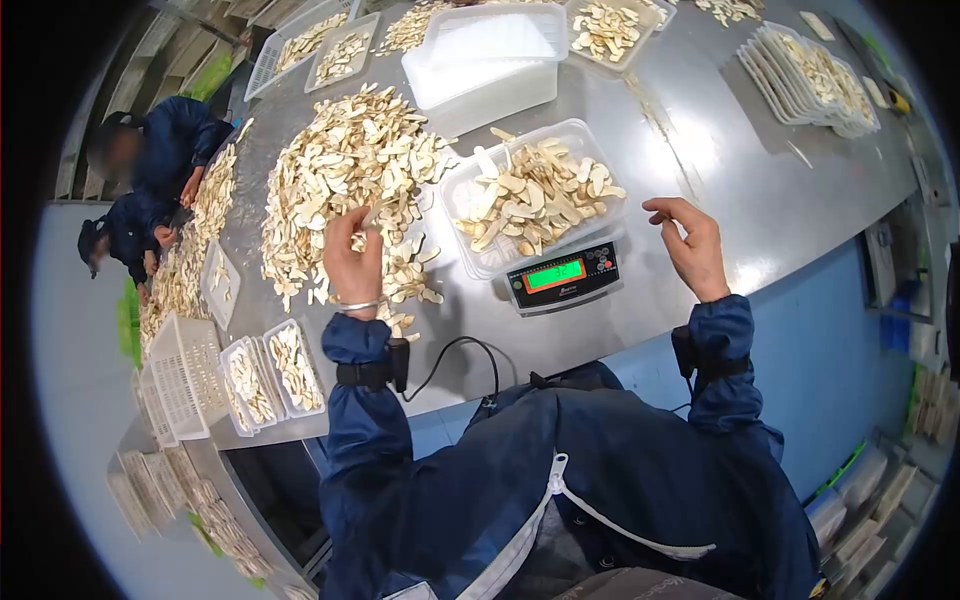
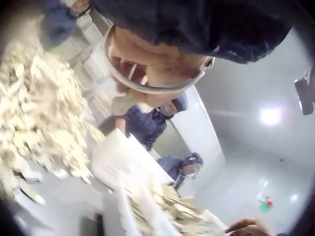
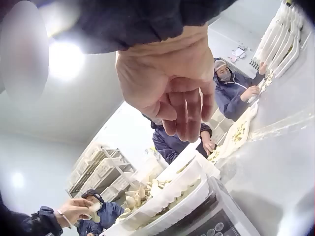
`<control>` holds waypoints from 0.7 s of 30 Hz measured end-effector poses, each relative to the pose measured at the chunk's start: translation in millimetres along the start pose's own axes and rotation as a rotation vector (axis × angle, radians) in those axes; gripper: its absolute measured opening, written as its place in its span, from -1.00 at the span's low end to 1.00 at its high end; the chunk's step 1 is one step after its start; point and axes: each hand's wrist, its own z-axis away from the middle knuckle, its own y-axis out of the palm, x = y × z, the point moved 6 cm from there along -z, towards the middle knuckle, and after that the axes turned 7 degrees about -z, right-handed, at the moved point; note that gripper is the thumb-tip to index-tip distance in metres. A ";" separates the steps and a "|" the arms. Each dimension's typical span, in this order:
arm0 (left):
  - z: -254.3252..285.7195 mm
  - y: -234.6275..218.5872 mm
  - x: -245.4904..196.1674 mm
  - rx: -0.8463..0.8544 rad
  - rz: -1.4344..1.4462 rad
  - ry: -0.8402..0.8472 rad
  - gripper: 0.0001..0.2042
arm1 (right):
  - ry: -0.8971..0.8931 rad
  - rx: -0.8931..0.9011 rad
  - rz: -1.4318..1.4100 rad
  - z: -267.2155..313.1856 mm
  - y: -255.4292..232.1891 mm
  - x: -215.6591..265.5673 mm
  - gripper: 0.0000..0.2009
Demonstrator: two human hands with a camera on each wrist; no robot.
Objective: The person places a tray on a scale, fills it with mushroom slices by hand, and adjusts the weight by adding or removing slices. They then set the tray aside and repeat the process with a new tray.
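My left hand (image 1: 355,262): pinching a flat cream-coloured slice (image 3: 95,210). My right hand (image 1: 692,248): fingers loosely bent. Between them: translucent rectangular plastic tub (image 1: 458,202) of similar slices, on black-fronted digital scale (image 1: 563,281).

Shiny metal table (image 1: 790,205); blue floor (image 1: 820,335); bright white light (image 3: 66,60).

Bright ceiling lamp (image 3: 66,66) flares; glare on metal table (image 1: 700,150); left wrist view blurred; head view edges bowed.
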 end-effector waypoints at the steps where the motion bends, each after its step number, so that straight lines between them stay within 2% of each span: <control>1: -0.6 -3.8 5.4 -0.033 -0.326 0.149 -0.72 | 0.001 0.001 -0.005 -0.9 0.5 -0.2 -0.70; 3: -0.9 1.3 13.6 -0.101 -0.227 0.136 -0.70 | -0.012 -0.002 -0.009 -4.3 2.4 1.1 -0.70; 6: -12.0 41.7 -1.5 0.164 0.229 -0.074 -0.67 | -0.027 0.012 -0.005 -5.5 4.5 5.3 -0.70; 7: -20.1 58.1 -10.4 0.205 0.162 0.011 -0.67 | -0.041 0.012 -0.005 -9.3 5.3 7.9 -0.70; 8: -26.0 68.0 -29.7 0.167 0.213 0.098 -0.68 | -0.046 0.015 -0.010 -10.7 5.5 10.4 -0.70; 9: -35.2 77.6 -49.4 0.218 0.233 0.167 -0.64 | -0.052 0.017 -0.016 -9.8 5.6 13.3 -0.70; 10: -43.0 86.4 -68.6 0.212 0.189 0.320 -0.57 | -0.058 0.015 -0.022 -10.3 5.1 15.5 -0.70; 13: -56.4 122.0 -86.7 0.353 0.122 0.435 -0.54 | -0.044 0.007 -0.004 -5.7 0.5 15.6 -0.70; 14: -59.5 126.1 -89.9 0.309 0.111 0.485 -0.59 | -0.050 -0.008 -0.003 -3.3 -2.3 17.7 -0.70; 17: -62.7 134.2 -86.1 0.440 0.018 0.386 -0.69 | -0.026 -0.026 0.013 4.4 -10.1 10.7 -0.71; 21: -58.0 108.6 -88.0 0.340 0.002 0.427 -0.81 | 0.005 -0.040 -0.014 10.3 -15.4 3.0 -0.71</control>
